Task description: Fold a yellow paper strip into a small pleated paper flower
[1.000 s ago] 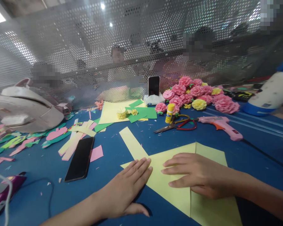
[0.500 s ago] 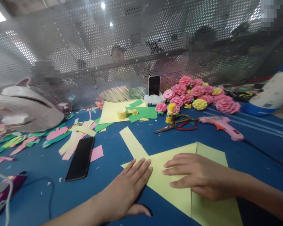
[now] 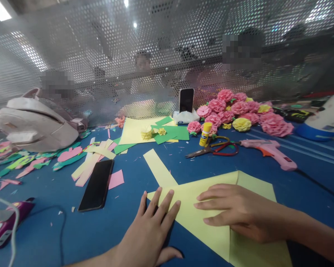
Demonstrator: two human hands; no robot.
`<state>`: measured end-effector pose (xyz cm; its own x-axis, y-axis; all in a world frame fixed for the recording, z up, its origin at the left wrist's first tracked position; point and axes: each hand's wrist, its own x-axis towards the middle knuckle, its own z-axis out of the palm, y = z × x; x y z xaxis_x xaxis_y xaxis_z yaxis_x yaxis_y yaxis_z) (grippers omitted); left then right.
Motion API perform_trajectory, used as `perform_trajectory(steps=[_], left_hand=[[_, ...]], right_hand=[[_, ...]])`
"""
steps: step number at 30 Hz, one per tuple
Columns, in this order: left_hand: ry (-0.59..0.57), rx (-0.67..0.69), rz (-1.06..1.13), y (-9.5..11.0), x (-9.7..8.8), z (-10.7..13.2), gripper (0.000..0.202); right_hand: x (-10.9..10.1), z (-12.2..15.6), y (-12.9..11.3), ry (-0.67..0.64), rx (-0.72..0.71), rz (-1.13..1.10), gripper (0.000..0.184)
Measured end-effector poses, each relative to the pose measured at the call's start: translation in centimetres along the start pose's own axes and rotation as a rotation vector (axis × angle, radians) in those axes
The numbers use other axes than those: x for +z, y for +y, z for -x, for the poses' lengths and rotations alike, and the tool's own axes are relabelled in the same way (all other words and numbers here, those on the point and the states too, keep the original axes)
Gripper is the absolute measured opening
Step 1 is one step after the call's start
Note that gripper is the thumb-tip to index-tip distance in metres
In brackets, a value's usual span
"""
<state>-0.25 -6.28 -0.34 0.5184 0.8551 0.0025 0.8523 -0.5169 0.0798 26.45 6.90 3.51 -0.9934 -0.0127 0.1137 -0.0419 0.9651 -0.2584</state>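
A large sheet of pale yellow paper [image 3: 214, 233], folded over diagonally, lies on the blue table in front of me. My left hand [image 3: 156, 222] has its fingers spread, with the tips on the pointed left corner of the sheet. Resting palm down across the folded part is my right hand [image 3: 236, 209], fingers stretched out to the left. A yellow paper strip [image 3: 160, 167] lies just beyond the sheet, its near end at the sheet's upper edge.
Beyond the sheet lie scissors [image 3: 211, 149], a yellow glue stick [image 3: 205, 134], a pink glue gun [image 3: 272, 150] and pink paper flowers [image 3: 239, 108]. A black phone [image 3: 97, 185] lies left, near a pale backpack [image 3: 39, 124]. A purple glue gun-like tool [image 3: 8, 224] sits at the left edge.
My left hand's fingers have spread wider apart at the sheet's corner. My right hand stays on the paper almost unchanged. The whole view has shifted slightly.
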Motion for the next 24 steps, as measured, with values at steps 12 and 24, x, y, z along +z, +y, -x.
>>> perform_trajectory(steps=[12,24], left_hand=[[0.013,0.017,-0.029,0.0,-0.1,0.2,0.090],[-0.028,0.092,0.085,-1.3,0.4,-0.3,0.099]], right_hand=[[1.0,-1.0,-1.6,-0.016,-0.023,0.134,0.069],[2.5,-2.0,-1.8,-0.017,-0.067,0.239,0.041]])
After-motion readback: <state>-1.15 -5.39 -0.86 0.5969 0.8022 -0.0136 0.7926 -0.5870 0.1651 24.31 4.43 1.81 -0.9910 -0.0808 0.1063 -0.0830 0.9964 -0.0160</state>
